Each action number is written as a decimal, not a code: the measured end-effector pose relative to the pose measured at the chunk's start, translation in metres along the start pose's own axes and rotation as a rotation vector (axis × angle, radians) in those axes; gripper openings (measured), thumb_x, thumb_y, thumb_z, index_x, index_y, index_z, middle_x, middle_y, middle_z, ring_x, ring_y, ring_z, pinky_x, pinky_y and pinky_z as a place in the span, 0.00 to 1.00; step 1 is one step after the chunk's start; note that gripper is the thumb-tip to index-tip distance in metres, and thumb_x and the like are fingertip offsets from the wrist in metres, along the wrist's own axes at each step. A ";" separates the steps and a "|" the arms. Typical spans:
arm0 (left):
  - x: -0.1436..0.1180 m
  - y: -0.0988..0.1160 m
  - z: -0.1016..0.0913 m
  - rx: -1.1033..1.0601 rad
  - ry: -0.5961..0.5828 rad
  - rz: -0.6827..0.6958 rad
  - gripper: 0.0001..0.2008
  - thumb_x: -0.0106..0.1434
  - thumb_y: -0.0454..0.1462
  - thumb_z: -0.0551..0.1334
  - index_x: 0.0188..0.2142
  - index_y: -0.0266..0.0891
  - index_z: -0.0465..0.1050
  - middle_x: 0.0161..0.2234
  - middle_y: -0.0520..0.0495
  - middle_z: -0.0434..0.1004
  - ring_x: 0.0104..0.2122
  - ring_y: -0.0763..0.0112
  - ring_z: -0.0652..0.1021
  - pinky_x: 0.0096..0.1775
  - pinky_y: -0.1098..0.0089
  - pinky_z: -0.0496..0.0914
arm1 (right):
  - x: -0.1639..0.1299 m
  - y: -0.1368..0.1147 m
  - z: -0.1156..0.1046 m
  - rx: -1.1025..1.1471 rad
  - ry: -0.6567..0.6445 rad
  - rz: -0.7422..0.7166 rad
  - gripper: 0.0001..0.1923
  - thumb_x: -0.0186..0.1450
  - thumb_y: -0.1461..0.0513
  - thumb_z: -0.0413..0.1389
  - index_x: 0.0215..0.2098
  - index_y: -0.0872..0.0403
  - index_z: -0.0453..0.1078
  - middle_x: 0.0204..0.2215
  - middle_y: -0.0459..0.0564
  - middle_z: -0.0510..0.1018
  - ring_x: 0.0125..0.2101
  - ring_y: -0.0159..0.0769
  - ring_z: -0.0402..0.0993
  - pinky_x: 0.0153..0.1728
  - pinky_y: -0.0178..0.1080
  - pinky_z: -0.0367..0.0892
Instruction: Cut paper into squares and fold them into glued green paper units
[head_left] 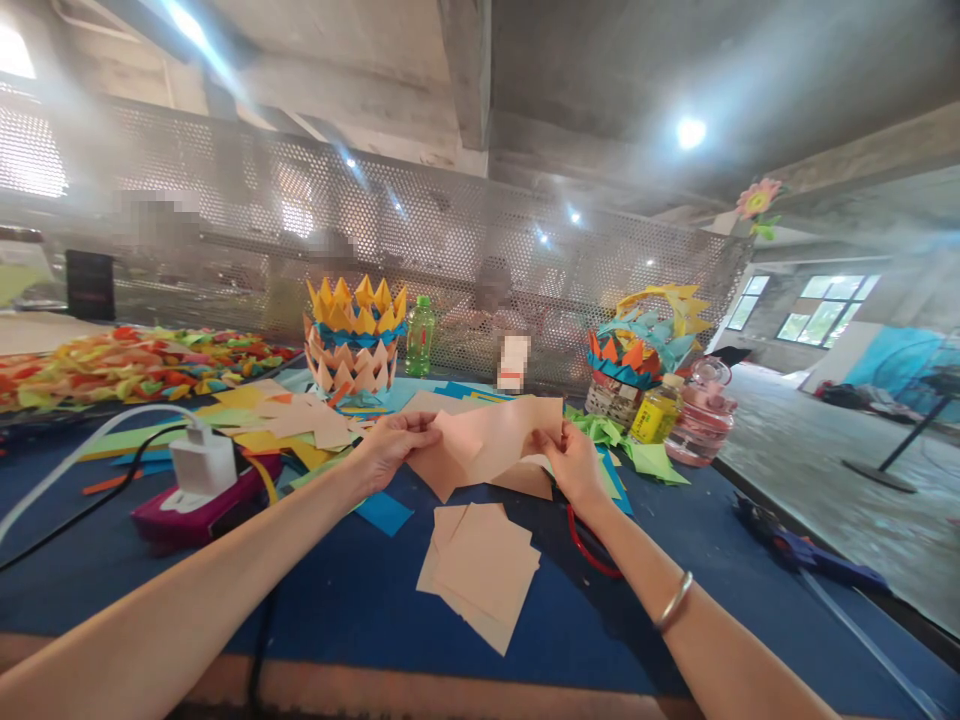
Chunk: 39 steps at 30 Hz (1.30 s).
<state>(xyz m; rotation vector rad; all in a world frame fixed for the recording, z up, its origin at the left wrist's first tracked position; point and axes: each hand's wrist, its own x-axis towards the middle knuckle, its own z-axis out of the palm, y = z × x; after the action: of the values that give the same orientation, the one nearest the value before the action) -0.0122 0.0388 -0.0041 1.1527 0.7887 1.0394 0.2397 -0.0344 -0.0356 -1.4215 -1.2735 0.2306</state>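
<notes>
My left hand (397,447) and my right hand (576,462) hold a sheet of peach paper (499,440) up between them. Each hand pinches one end, and the sheet bends between the two grips. More peach paper (442,472) shows just beneath it; whether it is held or lies on the table I cannot tell. Closer to me lies a loose stack of peach paper squares (484,570). A blue paper piece (385,514) is under my left hand. Red scissor-like handles (590,548), partly hidden, are beside my right wrist.
Folded-paper baskets (352,345) (626,360) stand at the back. Near the right one are a yellow-labelled bottle (656,412) and a pink jar (701,425). A purple power strip (202,515) with a white charger sits left. A glue gun (810,555) lies right; folded paper pieces (142,365) heap far left.
</notes>
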 end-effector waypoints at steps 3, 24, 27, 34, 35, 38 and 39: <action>0.003 -0.001 -0.002 -0.015 0.037 0.033 0.20 0.31 0.34 0.75 0.29 0.35 0.78 0.24 0.50 0.78 0.25 0.71 0.76 0.29 0.72 0.68 | -0.001 0.000 0.000 -0.005 0.000 0.003 0.15 0.58 0.52 0.56 0.35 0.55 0.68 0.31 0.55 0.81 0.29 0.43 0.77 0.31 0.41 0.69; 0.006 -0.016 0.000 -0.009 0.015 0.065 0.15 0.33 0.36 0.74 0.23 0.38 0.73 0.20 0.50 0.78 0.29 0.62 0.79 0.36 0.66 0.72 | -0.009 -0.010 0.000 -0.124 -0.208 -0.015 0.13 0.54 0.55 0.58 0.31 0.55 0.76 0.26 0.49 0.79 0.28 0.41 0.74 0.31 0.38 0.67; 0.007 -0.018 0.000 0.013 -0.029 0.061 0.17 0.35 0.37 0.73 0.26 0.37 0.74 0.25 0.46 0.81 0.34 0.57 0.81 0.39 0.64 0.72 | -0.009 -0.009 0.000 -0.124 -0.216 -0.015 0.12 0.54 0.55 0.58 0.28 0.56 0.75 0.24 0.48 0.79 0.27 0.39 0.73 0.28 0.37 0.65; 0.011 -0.023 -0.003 0.042 -0.021 0.070 0.20 0.34 0.38 0.74 0.29 0.35 0.76 0.26 0.45 0.82 0.33 0.57 0.81 0.38 0.65 0.72 | -0.011 -0.010 0.000 -0.105 -0.251 -0.010 0.13 0.54 0.54 0.57 0.26 0.56 0.75 0.21 0.46 0.76 0.24 0.36 0.70 0.23 0.33 0.62; 0.012 -0.023 -0.003 0.043 -0.020 0.070 0.20 0.33 0.38 0.74 0.29 0.35 0.76 0.26 0.45 0.82 0.32 0.58 0.81 0.38 0.65 0.72 | -0.011 -0.010 0.000 -0.104 -0.253 -0.007 0.13 0.54 0.53 0.57 0.26 0.56 0.75 0.21 0.46 0.76 0.24 0.36 0.70 0.23 0.33 0.62; 0.013 -0.025 -0.004 0.046 -0.031 0.065 0.22 0.33 0.39 0.75 0.32 0.35 0.78 0.29 0.45 0.83 0.33 0.58 0.81 0.38 0.66 0.72 | -0.012 -0.011 0.000 -0.107 -0.253 0.003 0.14 0.54 0.53 0.57 0.26 0.56 0.75 0.21 0.46 0.76 0.23 0.36 0.70 0.23 0.33 0.61; 0.013 -0.025 -0.004 0.047 -0.036 0.065 0.23 0.34 0.39 0.75 0.33 0.35 0.78 0.31 0.45 0.83 0.34 0.58 0.81 0.38 0.66 0.72 | -0.012 -0.011 0.000 -0.109 -0.251 0.008 0.14 0.53 0.53 0.57 0.26 0.56 0.75 0.21 0.47 0.76 0.23 0.36 0.69 0.22 0.34 0.61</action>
<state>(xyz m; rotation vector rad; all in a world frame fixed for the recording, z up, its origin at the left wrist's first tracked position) -0.0054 0.0505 -0.0292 1.2410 0.7547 1.0560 0.2289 -0.0460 -0.0324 -1.5258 -1.5045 0.3585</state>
